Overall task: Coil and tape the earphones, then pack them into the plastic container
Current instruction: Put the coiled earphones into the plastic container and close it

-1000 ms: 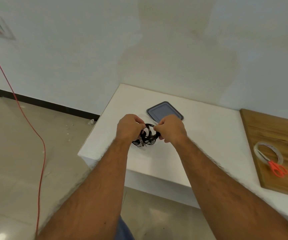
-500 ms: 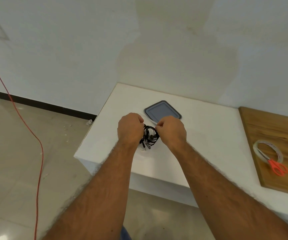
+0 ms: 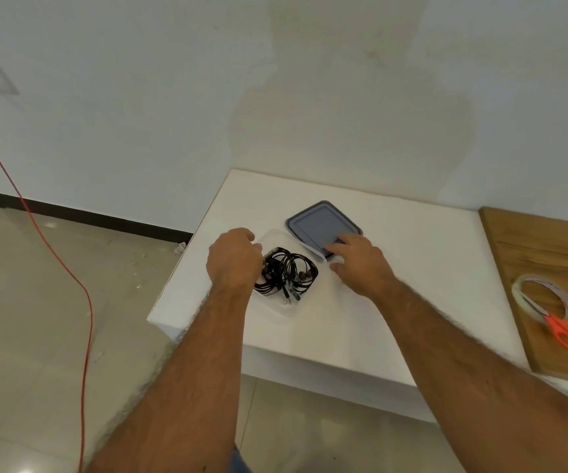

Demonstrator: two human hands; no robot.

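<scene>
The coiled earphones (image 3: 284, 273) lie in the clear plastic container (image 3: 277, 307) near the tabletop (image 3: 412, 268) front-left corner, so I judge packing nearly done and the lid (image 3: 322, 224) next. My left hand (image 3: 234, 259) is curled at the bundle's left side, seemingly pinching the cable, though the view hides the fingertips; my right hand (image 3: 361, 262) lies flat, straight fingers (image 3: 339, 249) on the lid's near edge. Open room lies rightward; the left drop-off is close.

One head-worn wide-angle view looks forward and down, from close above, at the white worktop (image 3: 395, 268) corner and wall.
</scene>
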